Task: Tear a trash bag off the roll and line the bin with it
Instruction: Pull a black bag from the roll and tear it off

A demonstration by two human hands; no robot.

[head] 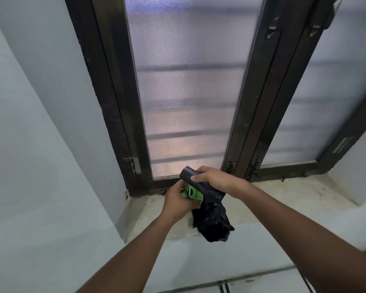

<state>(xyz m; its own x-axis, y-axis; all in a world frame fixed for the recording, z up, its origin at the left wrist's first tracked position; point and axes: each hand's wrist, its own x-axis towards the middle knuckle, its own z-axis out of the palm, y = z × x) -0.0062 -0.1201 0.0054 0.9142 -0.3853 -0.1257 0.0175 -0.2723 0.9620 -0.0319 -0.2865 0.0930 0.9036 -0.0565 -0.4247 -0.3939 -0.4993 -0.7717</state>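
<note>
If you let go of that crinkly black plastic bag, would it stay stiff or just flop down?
The crinkly black plastic bag would probably flop: its loose end already droops in wrinkles over the pale stone window sill below the right hand. It looks thin, so likely very light. The left hand holds the green label end.

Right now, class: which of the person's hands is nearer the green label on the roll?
Left. The left hand grips the roll at the green label; the right hand holds the roll's upper end.
</note>
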